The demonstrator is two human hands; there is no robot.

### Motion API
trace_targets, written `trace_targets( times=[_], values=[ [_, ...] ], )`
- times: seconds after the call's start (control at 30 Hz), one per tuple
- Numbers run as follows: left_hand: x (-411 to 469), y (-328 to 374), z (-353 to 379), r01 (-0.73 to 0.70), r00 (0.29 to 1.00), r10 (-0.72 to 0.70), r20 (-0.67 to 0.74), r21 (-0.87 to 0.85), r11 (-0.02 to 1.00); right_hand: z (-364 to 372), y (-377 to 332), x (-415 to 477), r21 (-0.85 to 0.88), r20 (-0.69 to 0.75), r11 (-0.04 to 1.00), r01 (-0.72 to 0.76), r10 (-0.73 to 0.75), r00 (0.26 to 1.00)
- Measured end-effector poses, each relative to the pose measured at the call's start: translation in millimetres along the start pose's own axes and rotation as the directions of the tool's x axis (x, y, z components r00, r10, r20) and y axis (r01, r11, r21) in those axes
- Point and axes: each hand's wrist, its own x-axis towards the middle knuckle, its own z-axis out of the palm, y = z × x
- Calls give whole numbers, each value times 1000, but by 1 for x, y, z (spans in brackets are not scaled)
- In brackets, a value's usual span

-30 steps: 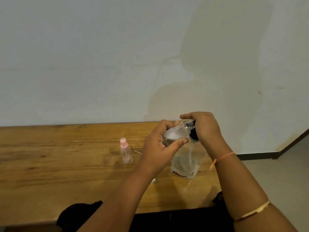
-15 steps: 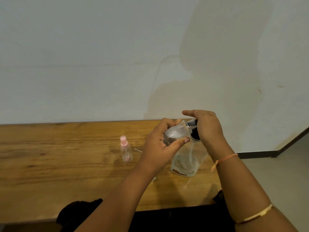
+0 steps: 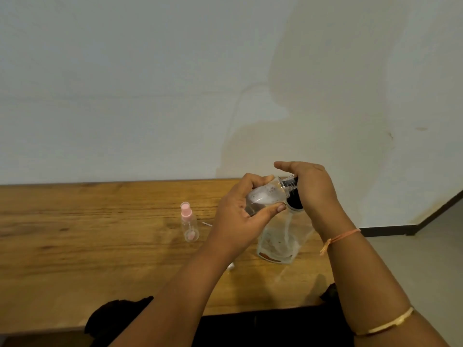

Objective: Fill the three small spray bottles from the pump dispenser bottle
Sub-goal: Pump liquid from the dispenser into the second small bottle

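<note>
My left hand point(image 3: 240, 216) grips a small clear spray bottle point(image 3: 263, 196), uncapped and tilted on its side, with some liquid and bubbles inside. Its open neck points right, up against the black pump head point(image 3: 293, 196) of the clear pump dispenser bottle point(image 3: 280, 242), which stands on the wooden table point(image 3: 100, 246). My right hand point(image 3: 313, 191) is cupped over the pump head from above and hides most of it. A second small spray bottle point(image 3: 189, 224), pink-capped, stands upright on the table to the left of my hands.
A thin white tube point(image 3: 207, 223) lies on the table beside the pink-capped bottle. A small white piece point(image 3: 230, 266) shows just under my left forearm. The table backs onto a pale wall; its right end drops to the floor.
Both hands keep their hold and have shifted only slightly upward. The small bottle stays tilted against the pump head.
</note>
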Motion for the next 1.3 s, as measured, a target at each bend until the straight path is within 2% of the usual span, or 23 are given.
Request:
trace_targets(
  times=[0.07, 0.13, 0.23, 0.33, 0.5, 0.57, 0.63, 0.73, 0.8, 0.87, 0.9, 0.93, 1.03, 1.2, 1.27, 1.3],
  values=[
    [-2, -1, 1, 30, 1000, -30, 1, -7, 1000, 4, 4, 0, -151, -21, 988, 20, -23, 1000],
    [-2, -3, 1, 36, 999, -36, -7, -4, 999, 6, 3, -1, -207, -18, 978, 23, -27, 999],
    [-2, -3, 1, 25, 1000, -25, -4, -7, 1000, 4, 4, 0, -153, 1, 988, 15, -15, 1000],
    [-1, 0, 0, 10, 1000, -10, 2, -7, 1000, -3, -2, 0, 84, 8, 996, -17, 16, 1000],
    [1, -2, 0, -14, 1000, 14, -9, 5, 1000, -2, -4, 3, 48, -11, 999, 5, -5, 1000],
    [-1, -5, 1, 4, 1000, -3, -8, 19, 1000, 1, 4, 3, -118, 6, 992, 48, -48, 999],
    [-3, -8, 2, 26, 1000, -26, -8, 24, 999, 3, 10, 3, -327, 47, 942, 78, -66, 997],
    [-5, -8, 3, 25, 1000, -25, -19, 9, 1000, 4, 13, 2, -391, 52, 916, 96, -82, 995],
    [-4, -6, 3, 18, 999, -18, -28, -7, 1000, 2, 10, 0, -259, 31, 962, 92, -87, 996],
    [-3, -3, 3, 4, 999, -4, -32, -15, 1000, -1, 1, -2, 25, 3, 999, 29, -29, 1000],
    [-3, -2, 2, -6, 1000, 5, -26, -18, 1000, -1, -3, -2, 104, -3, 995, 8, -8, 1000],
    [-2, -1, 2, -12, 1000, 12, -20, -22, 1000, -1, -6, -1, 103, -9, 995, 7, -6, 1000],
    [-2, -2, 1, -28, 1000, 27, -14, -22, 999, -2, -6, 2, 35, -7, 999, 36, -35, 999],
    [-6, -5, 5, 25, 999, -25, -32, -23, 999, 2, 8, 2, -280, 28, 957, 82, -77, 997],
    [-7, -4, 5, 20, 999, -20, -37, -15, 1000, 3, 10, 1, -294, 29, 952, 84, -79, 996],
    [-7, -3, 4, 9, 999, -10, -36, -17, 1000, 3, 10, 0, -248, 16, 965, 82, -81, 997]
  ],
)
